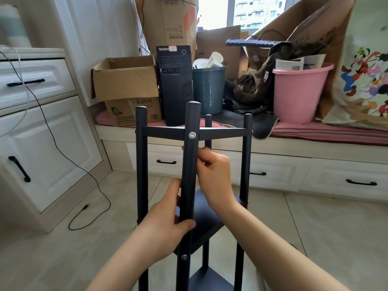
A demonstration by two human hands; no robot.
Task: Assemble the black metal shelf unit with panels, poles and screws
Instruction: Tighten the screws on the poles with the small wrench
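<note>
The black metal shelf unit stands upright on the floor in front of me. Its nearest pole runs up the middle of the view, with a silver screw joining it to the top panel. A second screw sits lower on the same pole. My left hand grips this pole from the left, thumb across its front. My right hand holds the pole higher up from the right, fingers curled at its side. The middle panel and the bottom panel show behind my hands. Three other poles stand around them.
A white cabinet stands at the left, with a black cable lying on the tiled floor. Behind the shelf a window bench carries cardboard boxes, a black computer tower, a dark bin and a pink bucket.
</note>
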